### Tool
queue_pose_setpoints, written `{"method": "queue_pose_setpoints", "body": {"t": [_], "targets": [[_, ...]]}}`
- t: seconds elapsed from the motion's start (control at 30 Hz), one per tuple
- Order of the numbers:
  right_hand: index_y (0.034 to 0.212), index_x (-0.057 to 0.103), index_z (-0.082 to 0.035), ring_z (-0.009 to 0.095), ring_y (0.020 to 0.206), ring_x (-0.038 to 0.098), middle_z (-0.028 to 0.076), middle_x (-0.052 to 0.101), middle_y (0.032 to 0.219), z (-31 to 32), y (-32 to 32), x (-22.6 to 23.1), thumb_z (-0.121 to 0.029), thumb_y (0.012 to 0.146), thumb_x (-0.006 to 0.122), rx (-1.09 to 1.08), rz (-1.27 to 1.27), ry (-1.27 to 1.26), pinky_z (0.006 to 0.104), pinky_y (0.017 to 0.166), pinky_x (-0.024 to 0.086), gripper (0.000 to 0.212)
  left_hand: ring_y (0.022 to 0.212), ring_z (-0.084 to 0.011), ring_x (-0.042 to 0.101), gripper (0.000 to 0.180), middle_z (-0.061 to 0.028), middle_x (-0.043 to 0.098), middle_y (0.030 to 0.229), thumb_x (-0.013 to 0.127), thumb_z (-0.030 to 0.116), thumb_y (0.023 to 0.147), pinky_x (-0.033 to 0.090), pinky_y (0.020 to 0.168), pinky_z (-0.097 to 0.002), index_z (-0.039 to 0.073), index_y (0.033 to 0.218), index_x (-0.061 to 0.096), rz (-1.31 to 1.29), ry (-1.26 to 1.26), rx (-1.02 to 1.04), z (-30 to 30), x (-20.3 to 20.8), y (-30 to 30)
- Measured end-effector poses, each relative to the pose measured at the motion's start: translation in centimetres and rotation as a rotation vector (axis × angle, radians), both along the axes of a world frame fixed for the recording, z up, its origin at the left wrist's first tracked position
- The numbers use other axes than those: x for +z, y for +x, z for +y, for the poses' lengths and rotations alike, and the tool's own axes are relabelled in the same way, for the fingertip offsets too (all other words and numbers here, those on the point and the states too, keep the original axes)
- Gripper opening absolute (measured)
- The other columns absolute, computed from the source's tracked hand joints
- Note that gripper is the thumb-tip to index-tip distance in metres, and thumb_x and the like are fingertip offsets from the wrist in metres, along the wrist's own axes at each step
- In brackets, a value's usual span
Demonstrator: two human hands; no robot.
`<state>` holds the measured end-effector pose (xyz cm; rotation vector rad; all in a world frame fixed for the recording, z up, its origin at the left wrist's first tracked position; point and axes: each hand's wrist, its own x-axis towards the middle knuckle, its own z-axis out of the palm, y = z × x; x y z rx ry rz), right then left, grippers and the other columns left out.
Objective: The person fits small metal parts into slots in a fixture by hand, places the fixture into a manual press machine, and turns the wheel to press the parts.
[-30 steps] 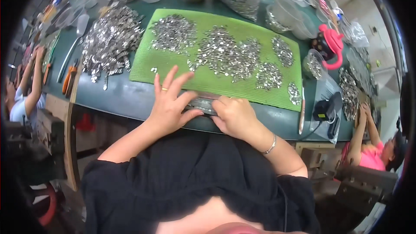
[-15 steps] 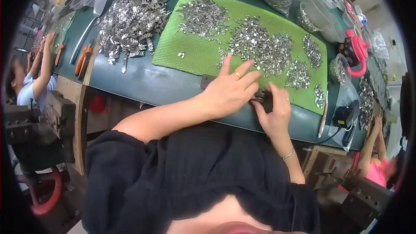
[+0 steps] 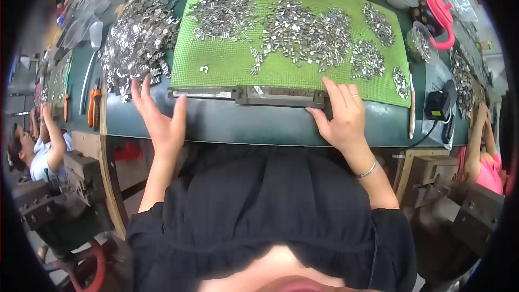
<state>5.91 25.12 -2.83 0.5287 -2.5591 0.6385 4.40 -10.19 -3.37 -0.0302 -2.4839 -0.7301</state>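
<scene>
A long dark metal fixture bar [image 3: 281, 100], with a raised block partway along it and a bright strip in its slot, lies along the near edge of the green mat [image 3: 227, 70]. My right hand [image 3: 345, 119] grips the bar's right end between thumb and fingers. My left hand [image 3: 162, 121] is open, its fingers spread toward a heap of linked silver metal pieces [image 3: 138, 38]; its thumb is by the bar's left end, and whether it touches is unclear. Small silver metal parts [image 3: 308, 32] lie in several separate piles on the mat.
Orange-handled pliers [image 3: 94, 105] and a long-handled scoop [image 3: 89, 75] lie to the left. At right are a pink-and-black pot [image 3: 435, 16], a clear tub of parts [image 3: 420, 43], and a black adapter [image 3: 439, 100] with its cable. Other people work on both sides.
My left hand has left the fixture bar's middle and moved left toward the linked heap, uncovering the bar. My right hand stays at the bar's right end. The view has shifted slightly.
</scene>
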Motion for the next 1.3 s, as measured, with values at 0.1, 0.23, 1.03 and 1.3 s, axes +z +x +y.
{"method": "queue_pose_setpoints", "body": {"t": [0.1, 0.23, 1.03, 1.3], "targets": [[0.12, 0.061, 0.005, 0.033, 0.083, 0.055, 0.016, 0.061, 0.093, 0.1, 0.1, -0.3, -0.014, 0.066, 0.085, -0.003, -0.004, -0.003, 0.0412, 0.073, 0.047, 0.062, 0.147, -0.0473, 0.021, 0.061, -0.0219, 0.033, 0.156, 0.082, 0.022, 0.079, 0.02, 0.118, -0.0562, 0.007, 0.133, 0.058, 0.051, -0.295, -0.361, 3.4, 2.5, -1.6], [0.119, 0.062, 0.003, 0.032, 0.088, 0.056, 0.013, 0.061, 0.099, 0.6, 0.3, -0.1, -0.021, 0.069, 0.084, 0.015, -0.023, -0.006, 0.0404, 0.08, 0.047, 0.059, 0.146, -0.0407, 0.03, 0.039, -0.011, 0.043, 0.151, 0.082, 0.03, 0.077, 0.02, 0.111, -0.0684, 0.009, 0.107, 0.071, -0.094, -0.448, -0.641, 9.4, 2.1, -2.7], [0.093, 0.066, -0.007, 0.028, 0.089, 0.057, 0.007, 0.059, 0.09, -9.1, -7.2, 2.9, -0.002, 0.078, 0.064, 0.383, 0.014, -0.073, 0.0414, 0.083, 0.042, 0.016, 0.094, -0.0274, 0.066, 0.013, -0.0066, 0.071, 0.096, 0.077, 0.013, 0.08, 0.045, 0.083, -0.0408, 0.006, 0.09, 0.073, -0.152, -0.168, -0.457, -2.0, 3.7, -7.0], [0.079, 0.071, -0.011, 0.024, 0.087, 0.064, 0.005, 0.062, 0.083, -15.4, -12.3, 1.1, -0.005, 0.08, 0.061, 0.465, -0.163, 0.094, 0.0398, 0.083, 0.042, 0.012, 0.079, -0.0244, 0.064, 0.007, -0.0033, 0.067, 0.084, 0.074, 0.015, 0.08, 0.039, 0.075, -0.0409, 0.009, 0.082, 0.076, -0.179, -0.16, -0.383, 1.0, 2.2, -7.3]]}}
